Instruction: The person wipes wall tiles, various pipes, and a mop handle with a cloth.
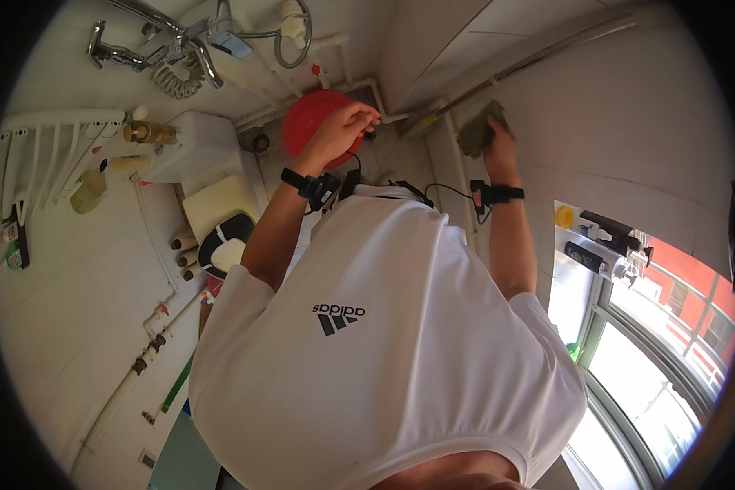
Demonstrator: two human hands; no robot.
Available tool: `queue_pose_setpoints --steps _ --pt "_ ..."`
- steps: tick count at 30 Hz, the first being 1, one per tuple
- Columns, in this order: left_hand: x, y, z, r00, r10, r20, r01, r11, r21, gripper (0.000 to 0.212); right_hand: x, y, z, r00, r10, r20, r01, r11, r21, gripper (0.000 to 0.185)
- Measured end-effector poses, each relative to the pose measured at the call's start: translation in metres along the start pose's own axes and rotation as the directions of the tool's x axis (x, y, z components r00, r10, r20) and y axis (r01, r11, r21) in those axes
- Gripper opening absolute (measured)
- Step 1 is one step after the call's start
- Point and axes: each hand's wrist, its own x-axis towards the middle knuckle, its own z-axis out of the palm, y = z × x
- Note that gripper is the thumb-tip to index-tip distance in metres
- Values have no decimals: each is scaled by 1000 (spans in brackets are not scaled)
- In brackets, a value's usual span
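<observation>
My right hand (pixel 501 149) grips a crumpled grey-green cloth (pixel 484 131) up against the light wall (pixel 594 135) on the right. Loosely bent and with nothing visible in its fingers, my left hand (pixel 345 127) hangs above a round red plastic basin (pixel 303 119). That basin is low down near the floor, and my hand and forearm cover part of it. Each wrist wears a black strap with a small device, the left device (pixel 321 188) and the right device (pixel 481 196). My white T-shirt (pixel 367 380) fills the middle of the view.
A chrome mixer tap (pixel 174 46) juts out at upper left. Left of me are a toilet (pixel 223 245), its cistern (pixel 190 147) and a white rack (pixel 55 153). Bottles, including a dark bottle (pixel 585 257), stand by the window (pixel 643 367). A pole (pixel 527 64) leans along the right wall.
</observation>
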Motion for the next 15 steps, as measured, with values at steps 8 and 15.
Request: queue_pose_setpoints --steps 8,15 --pt "-46 -102 -16 991 -127 -35 127 992 12 23 -106 40 -89 969 166 -182 -105 946 308 41" --pt "-26 -143 39 877 -254 407 120 938 326 24 -260 51 -118 835 58 -547 113 955 275 32"
